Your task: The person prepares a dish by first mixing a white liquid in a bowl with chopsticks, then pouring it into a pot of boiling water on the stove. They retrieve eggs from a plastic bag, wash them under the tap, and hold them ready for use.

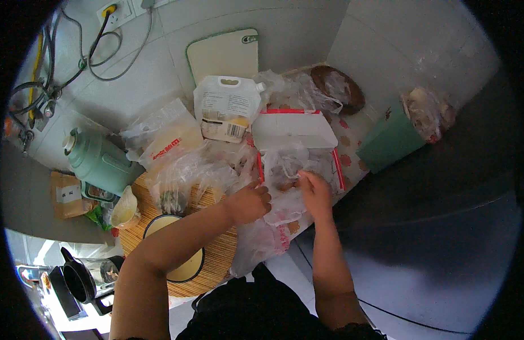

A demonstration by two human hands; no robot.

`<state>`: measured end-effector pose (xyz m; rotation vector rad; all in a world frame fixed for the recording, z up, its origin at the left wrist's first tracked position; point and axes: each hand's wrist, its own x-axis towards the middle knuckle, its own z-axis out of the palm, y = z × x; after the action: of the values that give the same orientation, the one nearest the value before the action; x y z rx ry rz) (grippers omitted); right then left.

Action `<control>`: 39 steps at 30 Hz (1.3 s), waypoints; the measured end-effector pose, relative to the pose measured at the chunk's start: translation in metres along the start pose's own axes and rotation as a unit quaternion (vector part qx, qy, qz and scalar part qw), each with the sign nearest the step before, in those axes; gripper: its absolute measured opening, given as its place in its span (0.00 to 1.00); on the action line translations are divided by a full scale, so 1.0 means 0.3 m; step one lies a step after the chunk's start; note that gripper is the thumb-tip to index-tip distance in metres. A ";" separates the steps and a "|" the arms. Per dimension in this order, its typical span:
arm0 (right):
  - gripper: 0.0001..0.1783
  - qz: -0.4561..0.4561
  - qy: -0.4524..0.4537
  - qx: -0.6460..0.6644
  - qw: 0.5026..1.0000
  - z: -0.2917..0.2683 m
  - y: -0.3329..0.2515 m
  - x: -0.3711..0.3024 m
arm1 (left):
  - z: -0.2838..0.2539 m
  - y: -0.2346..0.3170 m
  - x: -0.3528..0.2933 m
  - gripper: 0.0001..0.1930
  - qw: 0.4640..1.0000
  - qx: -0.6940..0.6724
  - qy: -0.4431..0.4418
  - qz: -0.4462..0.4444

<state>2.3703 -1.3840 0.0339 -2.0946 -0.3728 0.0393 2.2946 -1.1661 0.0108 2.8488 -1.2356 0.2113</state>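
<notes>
A thin see-through plastic bag (287, 161) lies crumpled in an open white cardboard box (296, 129) with red edges, and something brownish shows through it. My right hand (315, 190) pinches the bag's gathered top between thumb and fingers. To the left of the box, my left hand (249, 202) is closed with curled fingers at the bag's edge; whatever it may hold is hidden. Below both hands, another plastic bag (256, 246) with pink print hangs over the table's front edge.
Left of the box, more plastic bags (199, 164) cover part of a round woven mat (219, 249) bearing a yellow dish (188, 266). A white spouted pouch (228, 107), a cutting board (225, 56) and a green thermos jug (100, 158) stand behind. At right is a green bin (389, 139).
</notes>
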 end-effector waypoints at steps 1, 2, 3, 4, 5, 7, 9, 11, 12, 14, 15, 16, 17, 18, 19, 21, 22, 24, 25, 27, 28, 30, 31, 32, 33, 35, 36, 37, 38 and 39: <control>0.13 0.055 -0.093 -0.095 0.990 0.008 0.002 0.070 | -0.006 0.005 0.000 0.07 1.000 -0.004 0.000 0.001; 0.13 0.109 -0.183 -0.188 0.959 0.017 0.007 0.140 | -0.019 0.007 0.000 0.07 1.000 -0.008 -0.001 0.003; 0.14 0.157 -0.269 -0.279 0.908 0.030 0.023 0.184 | -0.034 0.006 -0.003 0.06 1.000 -0.010 0.000 0.003; 0.16 0.128 -0.240 -0.304 0.913 0.038 0.099 0.212 | -0.042 0.006 -0.002 0.07 1.000 0.000 -0.013 0.001; 0.19 0.100 -0.208 -0.329 0.916 0.041 0.208 0.245 | -0.051 0.005 0.002 0.08 1.000 0.011 -0.026 0.001; 0.27 0.087 -0.116 -0.236 0.961 0.040 0.181 0.268 | -0.070 0.001 -0.023 0.09 0.998 0.039 -0.049 -0.023; 0.36 0.052 -0.008 -0.067 0.996 -0.031 0.122 0.291 | -0.122 -0.002 -0.022 0.11 0.995 0.072 -0.056 -0.044; 0.38 0.003 0.059 0.001 0.998 -0.061 0.096 0.308 | -0.158 -0.023 -0.031 0.12 0.992 0.099 -0.055 -0.051; 0.37 0.012 0.092 0.015 0.996 -0.077 0.086 0.302 | -0.163 -0.030 -0.035 0.13 0.991 0.112 -0.054 -0.053; 0.34 0.048 0.121 -0.024 0.991 -0.093 0.044 0.294 | -0.155 -0.038 -0.048 0.13 0.991 0.102 -0.057 -0.062; 0.32 0.079 0.117 -0.078 0.987 -0.098 0.046 0.278 | -0.147 -0.038 -0.050 0.13 0.991 0.098 -0.058 -0.066; 0.31 0.112 0.112 -0.133 0.978 -0.107 0.044 0.256 | -0.131 -0.031 -0.046 0.14 0.995 0.074 -0.023 -0.057; 0.29 0.122 0.121 -0.146 0.974 -0.102 -0.003 0.233 | -0.110 -0.021 -0.042 0.14 0.997 0.049 0.010 -0.050; 0.27 0.132 0.129 -0.159 0.970 -0.087 -0.056 0.206 | -0.093 -0.015 -0.036 0.15 0.998 0.025 0.044 -0.043; 0.25 0.142 0.140 -0.172 0.965 -0.077 -0.087 0.184 | -0.115 -0.014 -0.016 0.16 0.997 -0.044 0.045 -0.045; 0.19 0.051 0.049 -0.093 0.993 -0.042 0.012 0.158 | -0.187 -0.007 0.052 0.19 0.981 -0.182 0.048 -0.038; 0.16 0.002 0.000 -0.053 0.999 -0.022 0.059 0.145 | -0.150 -0.015 0.072 0.19 0.970 -0.228 0.066 -0.056; 0.11 0.051 -0.140 -0.165 0.975 -0.002 0.105 0.115 | -0.039 -0.038 0.111 0.21 0.939 -0.315 0.100 -0.096; 0.10 0.080 -0.206 -0.219 0.950 -0.002 0.135 0.098 | -0.060 -0.031 0.150 0.22 0.925 -0.337 0.035 -0.172; 0.11 0.136 -0.178 -0.310 0.924 0.003 0.203 0.055 | -0.124 -0.020 0.217 0.23 0.900 -0.323 -0.091 -0.277; 0.10 0.143 -0.182 -0.341 0.911 -0.001 0.185 0.038 | -0.137 -0.024 0.231 0.23 0.893 -0.288 -0.152 -0.309; 0.09 0.141 -0.206 -0.387 0.888 -0.037 0.061 -0.004 | -0.102 -0.043 0.230 0.24 0.925 -0.152 -0.193 -0.291; 0.08 0.136 -0.221 -0.404 0.877 -0.062 0.008 -0.026 | -0.072 -0.046 0.234 0.25 0.939 -0.092 -0.179 -0.278; 0.07 0.134 -0.229 -0.405 0.875 -0.066 0.012 -0.036 | -0.038 -0.046 0.222 0.25 0.957 -0.049 -0.100 -0.268; 0.07 0.132 -0.237 -0.407 0.872 -0.067 0.018 -0.043 | -0.005 -0.047 0.224 0.26 0.956 -0.040 -0.092 -0.275; 0.06 0.132 -0.226 -0.408 0.875 -0.058 0.040 -0.043 | -0.058 -0.037 0.260 0.26 0.940 -0.056 -0.149 -0.302; 0.06 0.133 -0.204 -0.407 0.880 -0.048 0.050 -0.034 | -0.100 -0.029 0.282 0.26 0.919 -0.081 -0.212 -0.322; 0.06 0.128 -0.185 -0.406 0.886 -0.033 0.048 -0.018 | -0.121 -0.026 0.283 0.26 0.928 -0.075 -0.218 -0.292; 0.06 0.142 -0.150 -0.371 0.905 -0.025 0.036 0.007 | -0.133 -0.024 0.288 0.26 0.937 -0.070 -0.224 -0.259; 0.06 0.155 -0.114 -0.336 0.922 -0.018 0.015 0.044 | -0.134 -0.026 0.289 0.26 0.945 -0.066 -0.229 -0.225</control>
<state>2.3848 -1.3869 0.0347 -2.8293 -0.1981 0.3966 2.3543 -1.2205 0.0627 3.0468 -0.5551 -0.5501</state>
